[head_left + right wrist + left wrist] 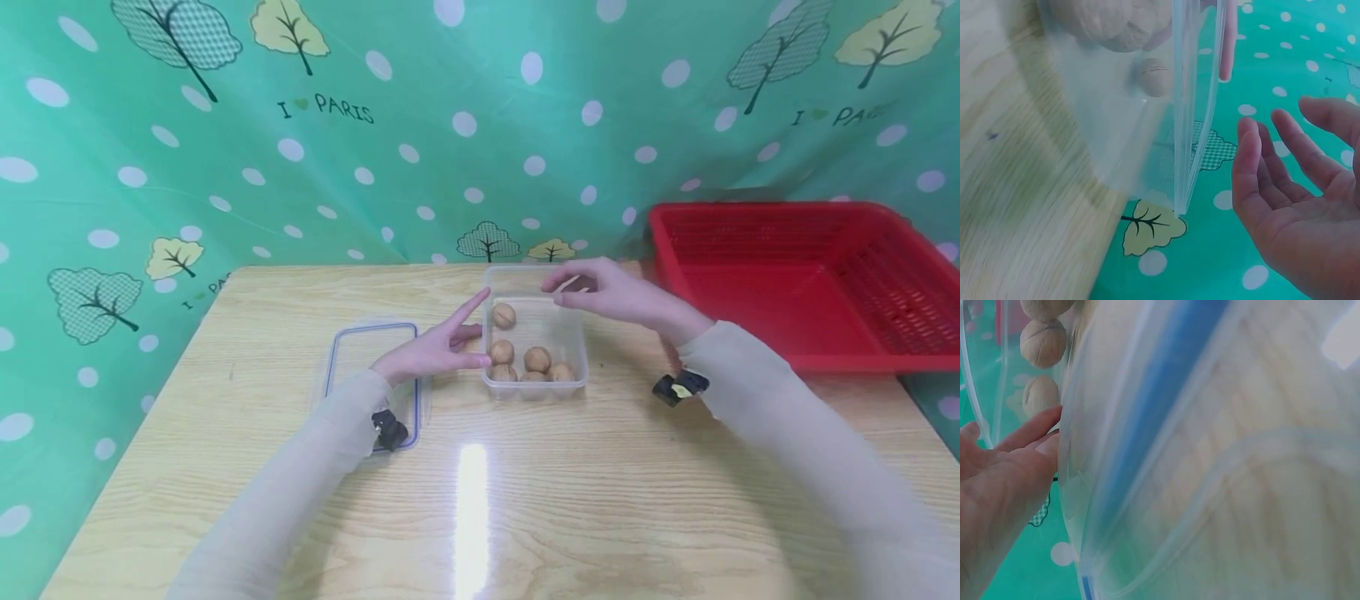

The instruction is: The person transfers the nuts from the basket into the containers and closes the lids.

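Observation:
A clear plastic container [587, 367] stands on the table with several walnuts [537, 359] inside, mostly at its near end. Against its left side rests my left hand [429, 350], thumb and fingers spread along the wall. Over the far right corner hovers my right hand [611, 292], fingers loosely bent. The right wrist view shows that hand [1304, 200] holding nothing, apart from the container wall [1110, 137]. A clear lid with a blue seal [375, 327] lies under my left forearm. It fills much of the left wrist view, close to the lens.
A large red plastic basket [765, 312] sits at the right, close beside my right wrist. Behind the wooden table [570, 500] hangs a green dotted cloth [420, 167]. A bright light reflection runs down the near part of the tabletop.

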`<state>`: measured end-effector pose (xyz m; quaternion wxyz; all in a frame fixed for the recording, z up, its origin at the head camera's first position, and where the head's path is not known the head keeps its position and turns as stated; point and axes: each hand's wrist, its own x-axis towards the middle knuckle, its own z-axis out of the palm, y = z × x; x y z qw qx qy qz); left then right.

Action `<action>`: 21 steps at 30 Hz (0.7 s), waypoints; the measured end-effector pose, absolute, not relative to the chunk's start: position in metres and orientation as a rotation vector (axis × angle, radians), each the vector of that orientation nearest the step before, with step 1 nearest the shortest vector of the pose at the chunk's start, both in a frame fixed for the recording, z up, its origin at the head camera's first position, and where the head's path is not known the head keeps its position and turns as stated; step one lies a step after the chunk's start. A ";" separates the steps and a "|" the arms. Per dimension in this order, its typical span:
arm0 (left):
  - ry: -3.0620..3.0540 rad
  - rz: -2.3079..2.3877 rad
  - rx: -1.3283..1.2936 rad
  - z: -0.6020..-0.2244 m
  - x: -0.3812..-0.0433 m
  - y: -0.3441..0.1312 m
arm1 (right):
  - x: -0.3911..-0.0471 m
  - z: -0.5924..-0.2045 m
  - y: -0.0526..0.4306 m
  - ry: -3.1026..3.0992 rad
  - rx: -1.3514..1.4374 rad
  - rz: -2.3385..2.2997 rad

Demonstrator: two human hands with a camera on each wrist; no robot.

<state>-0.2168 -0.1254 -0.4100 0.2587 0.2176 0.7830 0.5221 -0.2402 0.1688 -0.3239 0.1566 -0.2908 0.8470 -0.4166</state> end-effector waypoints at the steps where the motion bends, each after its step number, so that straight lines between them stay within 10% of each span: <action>1: 2.123 1.416 0.596 -0.410 -0.217 -0.125 | -0.238 -0.323 0.171 2.433 -0.832 -1.185; 21: 2.133 1.404 0.617 -0.408 -0.217 -0.126 | -0.218 -0.312 0.222 2.532 -0.696 -1.114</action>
